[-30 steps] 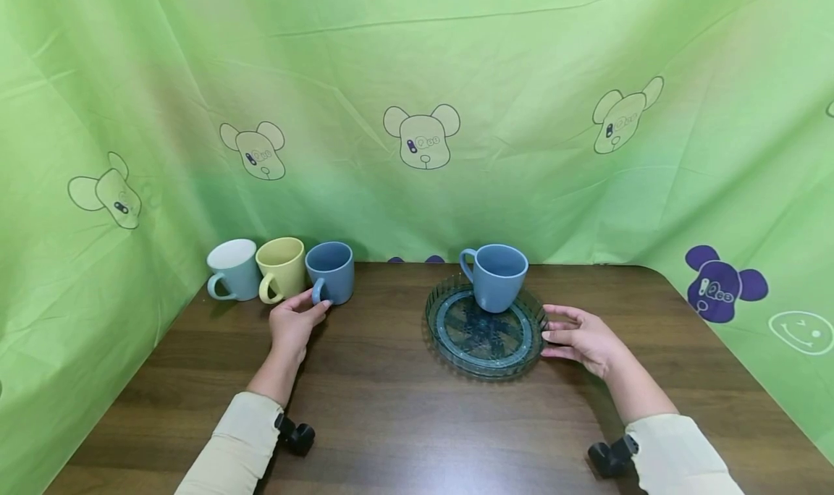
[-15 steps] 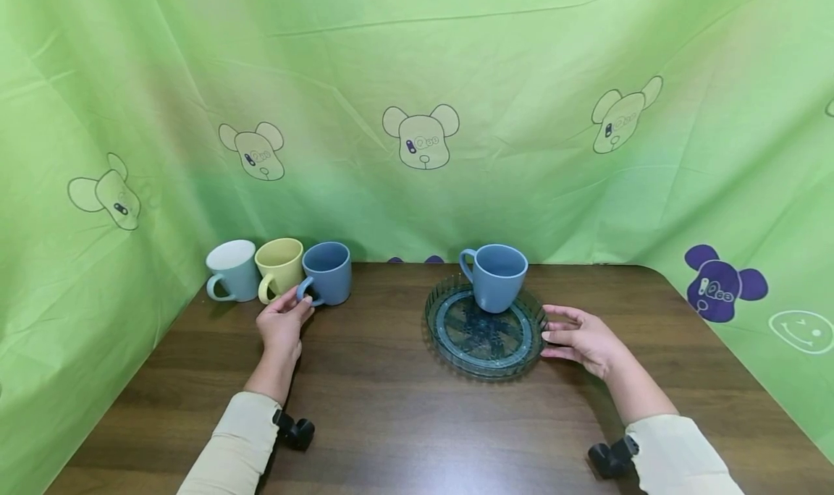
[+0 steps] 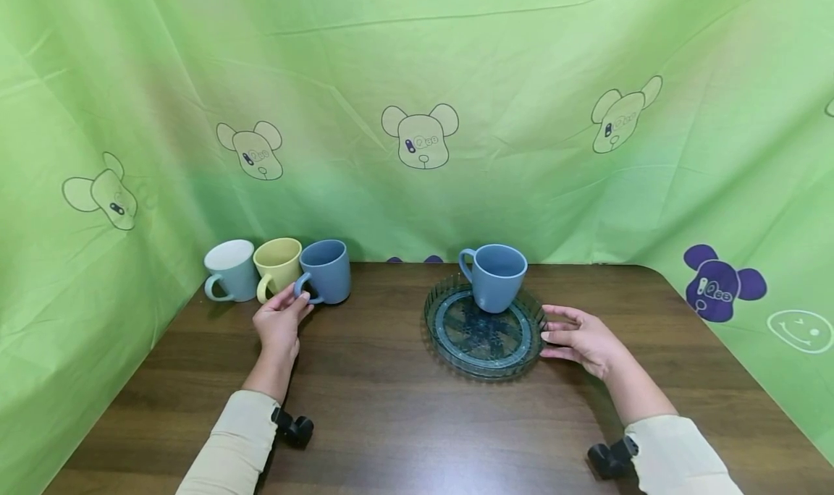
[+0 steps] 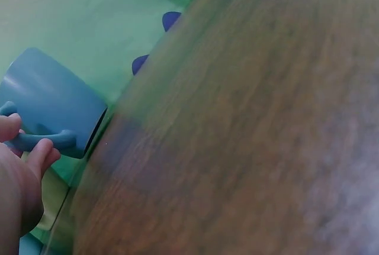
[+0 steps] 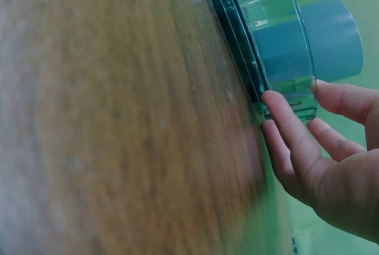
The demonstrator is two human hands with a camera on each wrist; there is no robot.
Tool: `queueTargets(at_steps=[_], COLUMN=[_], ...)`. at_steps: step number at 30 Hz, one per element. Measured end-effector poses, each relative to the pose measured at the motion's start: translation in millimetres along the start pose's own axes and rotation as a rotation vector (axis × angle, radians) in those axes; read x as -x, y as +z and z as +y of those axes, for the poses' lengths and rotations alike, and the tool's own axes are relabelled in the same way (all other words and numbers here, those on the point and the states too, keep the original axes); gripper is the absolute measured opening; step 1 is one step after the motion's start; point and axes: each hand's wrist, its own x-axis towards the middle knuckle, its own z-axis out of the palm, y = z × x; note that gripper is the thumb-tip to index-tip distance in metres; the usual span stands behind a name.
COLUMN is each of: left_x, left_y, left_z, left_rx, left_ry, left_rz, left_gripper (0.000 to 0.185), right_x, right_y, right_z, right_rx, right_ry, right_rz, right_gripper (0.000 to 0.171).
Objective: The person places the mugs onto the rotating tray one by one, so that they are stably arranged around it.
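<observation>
Wood table (image 3: 391, 408): left hand (image 3: 279, 323) pinches blue mug (image 3: 326, 271) handle; right wrist view: right hand (image 3: 583, 338) fingers straight against plate (image 5: 278, 48).

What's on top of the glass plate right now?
One blue mug stands upright toward the back of the plate, handle to the left. The right hand touches the plate's rim. The plate's pattern beneath the mug is covered.

The head view looks forward and down from above the near edge of the surface (image 3: 404, 408), taking in both arms and the green backdrop (image 3: 417, 82). The left wrist view sits low and close, skimming the surface toward the dark blue mug (image 4: 50, 104), which the head view also shows (image 3: 326, 271). The right wrist view, equally near and tilted, faces the glass plate (image 5: 278, 42), shared with the head view (image 3: 485, 328).
</observation>
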Motion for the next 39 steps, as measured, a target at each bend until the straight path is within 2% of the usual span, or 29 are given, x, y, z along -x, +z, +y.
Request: queueTargets(at_steps=[10,24,33,39], left_x=[4.2,16.4,22.5,25.1], left_y=[-1.1,1.9,8.9,14.3], left_z=[3.7,11.1,14.2,14.4], left_rx=[0.019,0.0,0.011,0.026], left_ry=[0.042,0.026,0.024,0.004], left_rz=[-0.059,-0.127,-0.163,-0.188], left_gripper=[0.031,0.036,0.036,0.035], right_x=[-0.7,-0.3,0.5,0.3], right_y=[-0.9,0.0,0.0,-0.2], right_z=[2.2,1.9,0.0,1.1], right_rx=[0.005,-0.022,0.015,0.021], right_ry=[-0.001,-0.016,-0.005,-0.009], right_rz=[0.005,-0.012,0.005,0.004], right_gripper=[0.067,0.056,0.068,0.071])
